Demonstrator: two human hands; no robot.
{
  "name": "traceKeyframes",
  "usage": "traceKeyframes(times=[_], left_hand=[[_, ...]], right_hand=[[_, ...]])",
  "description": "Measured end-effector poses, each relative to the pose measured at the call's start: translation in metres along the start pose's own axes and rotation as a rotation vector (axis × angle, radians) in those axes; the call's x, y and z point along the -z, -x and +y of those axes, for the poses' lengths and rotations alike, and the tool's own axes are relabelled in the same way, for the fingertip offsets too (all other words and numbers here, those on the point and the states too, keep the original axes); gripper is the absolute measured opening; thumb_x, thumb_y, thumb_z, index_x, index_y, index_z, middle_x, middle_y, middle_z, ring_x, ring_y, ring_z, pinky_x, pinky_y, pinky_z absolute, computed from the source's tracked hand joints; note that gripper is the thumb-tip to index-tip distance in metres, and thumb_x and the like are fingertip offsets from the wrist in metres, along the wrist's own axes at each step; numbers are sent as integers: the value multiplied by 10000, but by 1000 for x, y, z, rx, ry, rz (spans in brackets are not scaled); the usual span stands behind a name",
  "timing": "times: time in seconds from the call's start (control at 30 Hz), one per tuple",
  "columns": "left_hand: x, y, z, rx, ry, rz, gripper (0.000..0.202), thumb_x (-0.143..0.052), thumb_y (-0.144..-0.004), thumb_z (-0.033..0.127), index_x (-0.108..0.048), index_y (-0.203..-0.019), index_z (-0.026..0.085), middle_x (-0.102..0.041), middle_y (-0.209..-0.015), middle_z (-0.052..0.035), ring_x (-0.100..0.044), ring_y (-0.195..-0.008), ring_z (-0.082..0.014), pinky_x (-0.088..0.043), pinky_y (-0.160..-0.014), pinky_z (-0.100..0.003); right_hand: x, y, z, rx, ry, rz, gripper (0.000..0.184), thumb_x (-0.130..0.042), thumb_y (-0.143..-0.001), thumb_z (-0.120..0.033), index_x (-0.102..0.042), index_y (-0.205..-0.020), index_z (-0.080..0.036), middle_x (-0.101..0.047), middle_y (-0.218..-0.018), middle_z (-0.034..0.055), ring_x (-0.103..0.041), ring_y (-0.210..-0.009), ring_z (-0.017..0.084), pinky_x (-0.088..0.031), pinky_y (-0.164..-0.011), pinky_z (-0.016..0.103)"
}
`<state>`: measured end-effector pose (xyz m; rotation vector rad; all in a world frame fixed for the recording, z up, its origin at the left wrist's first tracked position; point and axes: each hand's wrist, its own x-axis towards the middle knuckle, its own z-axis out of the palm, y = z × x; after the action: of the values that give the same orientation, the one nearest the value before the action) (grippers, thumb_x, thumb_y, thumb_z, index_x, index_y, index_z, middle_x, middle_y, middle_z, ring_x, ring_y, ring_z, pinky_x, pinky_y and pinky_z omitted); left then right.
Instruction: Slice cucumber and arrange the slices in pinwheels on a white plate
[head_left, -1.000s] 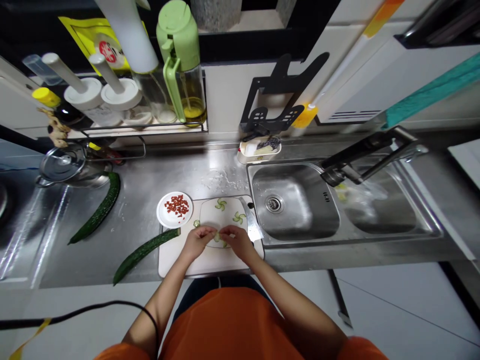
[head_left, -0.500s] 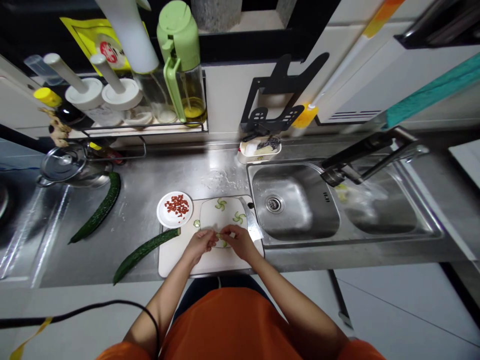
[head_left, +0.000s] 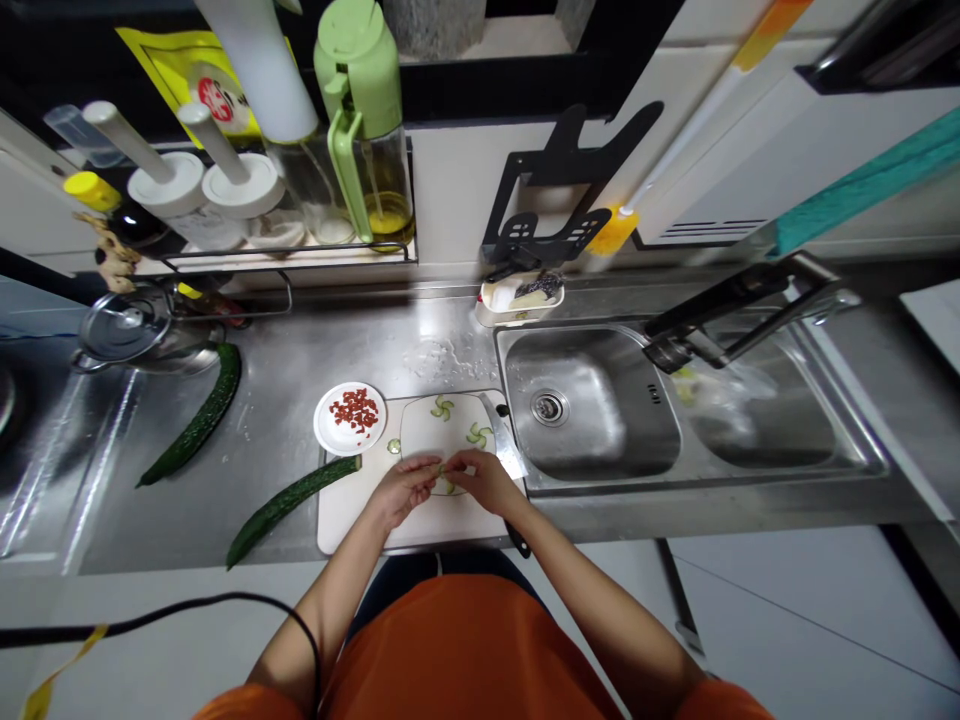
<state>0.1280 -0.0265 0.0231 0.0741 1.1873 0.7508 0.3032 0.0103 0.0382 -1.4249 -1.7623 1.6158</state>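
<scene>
My left hand (head_left: 403,487) and my right hand (head_left: 484,479) meet over the near edge of a white plate (head_left: 420,430) that lies on a white cutting board (head_left: 345,515). Both pinch small pale green cucumber slices (head_left: 446,482) between the fingertips. Two finished pinwheels of cucumber slices (head_left: 442,407) lie farther back on the plate. A knife (head_left: 501,450) rests along the board's right side, partly under my right hand. A cut cucumber (head_left: 289,505) lies left of the board.
A small white dish of red bits (head_left: 350,418) stands left of the plate. A whole cucumber (head_left: 196,420) and a pot lid (head_left: 124,328) lie at left. The sink (head_left: 592,410) with its tap (head_left: 731,305) is at right. Bottles fill the back rack (head_left: 285,255).
My hands have drawn slightly closer together over the cucumber slices. Everything else stays where it was.
</scene>
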Motion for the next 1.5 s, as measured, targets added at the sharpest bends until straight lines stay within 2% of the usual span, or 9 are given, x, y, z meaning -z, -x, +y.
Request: traceKeyframes(times=[0.1, 0.3, 0.43, 0.6, 0.77, 1.0, 1.3, 1.5], left_hand=[[-1, 1, -1, -82, -80, 75, 402, -850, -505, 291, -674, -829, 131, -633, -658, -9, -542, -571, -67, -354, -528, -179], [-2, 1, -6, -311, -350, 117, 274, -755, -598, 346, -666, -759, 142, -617, -610, 4, -509, -558, -81, -335, -532, -196], [3, -2, -16, -393, -568, 188, 229, -693, -655, 359, -673, -768, 161, -630, -634, -3, -543, -588, -112, -385, -570, -219], [5, -3, -29, -534, -918, 318, 187, -597, -760, 328, -685, -867, 204, -616, -659, 11, -555, -620, -120, -403, -611, -222], [-4, 2, -29, -516, -1137, 293, 180, -523, -819, 272, -689, -864, 219, -658, -678, -4, -579, -626, -129, -379, -621, -229], [-10, 2, -26, -459, -1203, 282, 182, -526, -826, 268, -698, -868, 222, -698, -749, -28, -605, -665, -145, -374, -634, -237], [-10, 1, -30, -535, -1348, 285, 176, -496, -853, 227, -672, -852, 212, -633, -823, -38, -569, -757, -140, -384, -703, -236], [-11, 3, -34, -526, -1426, 311, 197, -469, -879, 228, -662, -920, 224, -583, -912, -41, -569, -787, -128, -399, -719, -230]], right_hand=[[1, -3, 1, -31, 6, -6, 84, -614, -734, -225, -685, -732, -180, -638, -682, -13, -554, -677, 124, -388, -625, 231], [4, -8, 5, -71, 107, -35, 99, -591, -739, -185, -690, -743, -181, -659, -687, -3, -561, -658, 125, -390, -617, 230], [3, -11, 9, -6, 319, -35, 91, -595, -747, -166, -682, -760, -191, -668, -711, 4, -567, -695, 136, -381, -645, 239], [-1, -13, 8, 48, 628, -33, 134, -566, -779, -147, -674, -773, -227, -663, -702, 4, -555, -766, 168, -356, -675, 257], [-5, -14, 6, 66, 794, -81, 179, -531, -818, -151, -685, -776, -231, -681, -728, 27, -556, -826, 192, -352, -719, 285], [-4, -14, 9, 67, 819, -93, 183, -529, -832, -156, -692, -796, -229, -694, -767, 33, -553, -889, 209, -353, -736, 301], [-6, -15, 12, 72, 855, -114, 168, -525, -854, -178, -687, -825, -211, -692, -815, 38, -524, -963, 216, -342, -804, 316], [-10, -14, 15, 79, 892, -124, 187, -494, -892, -205, -677, -855, -202, -682, -878, 44, -497, -1017, 231, -337, -803, 326]])
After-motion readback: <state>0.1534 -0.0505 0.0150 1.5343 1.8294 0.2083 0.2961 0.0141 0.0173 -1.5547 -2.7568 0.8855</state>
